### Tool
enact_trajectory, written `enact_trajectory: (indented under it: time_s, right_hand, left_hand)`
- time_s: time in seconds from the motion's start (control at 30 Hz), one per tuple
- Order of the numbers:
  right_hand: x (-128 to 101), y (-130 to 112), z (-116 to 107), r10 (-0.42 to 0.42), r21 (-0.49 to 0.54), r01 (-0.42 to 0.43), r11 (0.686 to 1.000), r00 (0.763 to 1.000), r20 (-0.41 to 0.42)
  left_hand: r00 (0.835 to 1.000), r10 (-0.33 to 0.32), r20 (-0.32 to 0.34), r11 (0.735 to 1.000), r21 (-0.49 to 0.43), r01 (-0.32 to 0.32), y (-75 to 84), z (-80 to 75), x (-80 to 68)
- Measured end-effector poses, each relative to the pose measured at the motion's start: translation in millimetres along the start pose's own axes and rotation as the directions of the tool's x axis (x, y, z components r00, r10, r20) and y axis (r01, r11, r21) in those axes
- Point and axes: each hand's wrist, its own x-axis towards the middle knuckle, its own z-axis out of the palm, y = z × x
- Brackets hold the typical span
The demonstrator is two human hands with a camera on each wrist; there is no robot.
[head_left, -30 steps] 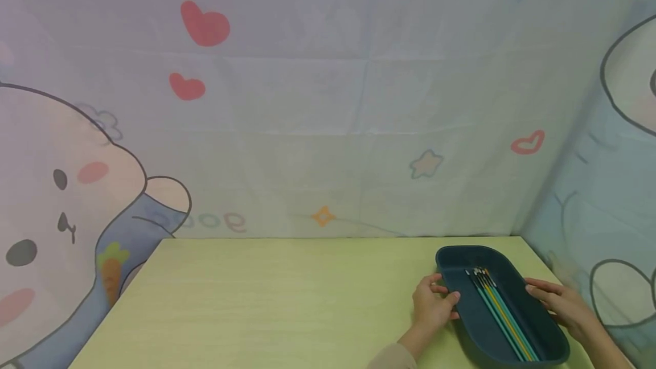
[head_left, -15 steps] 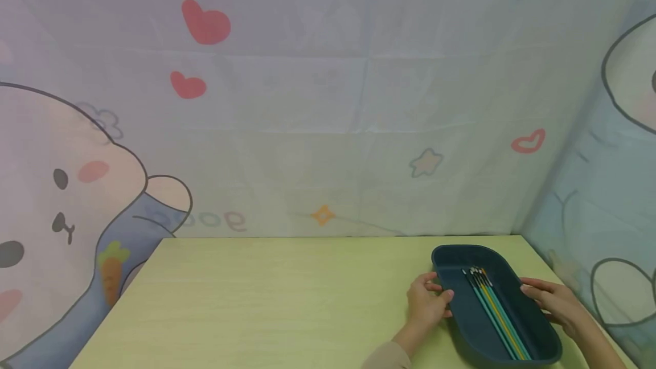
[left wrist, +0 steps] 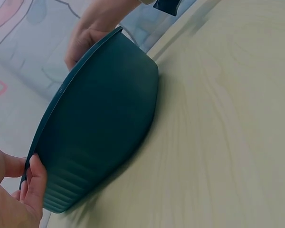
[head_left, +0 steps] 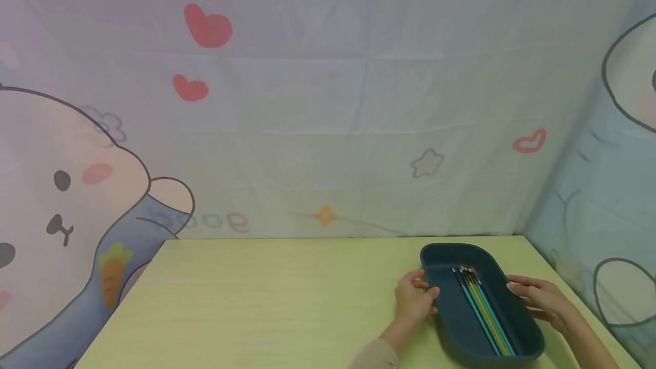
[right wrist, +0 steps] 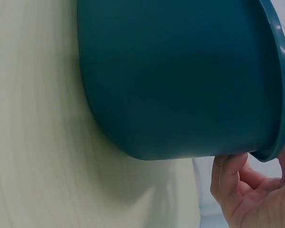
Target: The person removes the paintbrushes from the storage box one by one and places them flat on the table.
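Observation:
A dark blue-green plastic tray (head_left: 446, 323) with rounded corners is at the right of the table in the head view. Several slim paintbrushes (head_left: 484, 312) with green and yellow handles lie lengthwise inside it. My left hand (head_left: 414, 299) pinches the tray's left rim, thumb on the inner side and fingers outside. On the opposite side my right hand (head_left: 544, 300) grips the right rim, its fingers curled under the lip. From the left wrist view, the tray's outer wall (left wrist: 99, 104) stands close over the table, with the left hand (left wrist: 19, 185) at its rim.
The pale wood-grain table (head_left: 246, 300) stretches to the left of the tray. A printed cloth backdrop (head_left: 328, 95) with hearts and cartoon animals hangs along the table's back and sides. The table's right edge (head_left: 564, 286) runs close to my right hand.
Both hands have moved the tray with its paintbrushes a little to the left. Their hold on the rim looks the same.

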Motion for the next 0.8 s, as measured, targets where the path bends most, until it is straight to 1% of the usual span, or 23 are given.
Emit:
enact_trajectory:
  time_s: [0.2, 0.37, 0.63, 0.8]
  right_hand:
    - [3, -6, 9, -0.02, 0.021, 0.021, 1.0, 1.0, -0.015]
    - [6, -12, 16, -0.035, 0.029, 0.035, 0.999, 0.999, -0.013]
    - [10, -18, 27, -0.043, 0.036, 0.043, 0.998, 0.999, -0.002]
    - [12, -24, 32, -0.03, 0.026, 0.03, 0.999, 1.0, 0.002]
  left_hand:
    - [1.0, 0.012, -0.006, 0.999, 0.039, -0.012, 3.1, -9.3, 3.2]
    - [1.0, 0.01, -0.017, 0.999, 0.051, -0.009, 4.1, -16.8, 6.3]
    - [1.0, 0.018, -0.02, 0.999, 0.049, -0.017, 2.1, -29.4, 10.7]
    - [1.0, 0.022, -0.017, 0.999, 0.043, -0.021, 3.6, -35.6, 11.3]
